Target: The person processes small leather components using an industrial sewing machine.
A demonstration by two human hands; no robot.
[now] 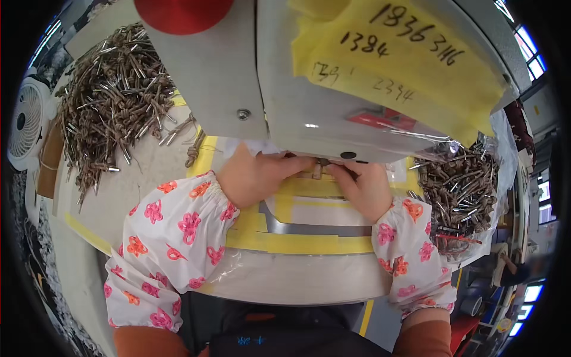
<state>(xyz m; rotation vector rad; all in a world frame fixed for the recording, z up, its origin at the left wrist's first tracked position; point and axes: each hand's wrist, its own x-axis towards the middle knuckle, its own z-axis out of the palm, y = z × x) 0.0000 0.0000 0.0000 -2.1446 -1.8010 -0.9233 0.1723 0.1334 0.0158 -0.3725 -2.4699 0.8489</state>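
My left hand (253, 177) and my right hand (366, 189) meet beneath the front edge of a grey machine head (199, 77). Thumb and fingers of both are closed in a pinch close to a small metal part (323, 161) of the machine. Whatever lies between the fingertips is too small and too hidden to name. Below the fingers lies a work plate covered with yellow tape (297, 243). Floral white sleeve covers reach down to both wrists.
A big heap of brown knotted cords with metal tips (119, 101) lies on the left, with a loose cord (195, 146) nearer the machine. A second heap of cords (464, 190) sits on clear plastic at right. A white fan (30, 122) stands far left; a red knob (184, 12) tops the machine.
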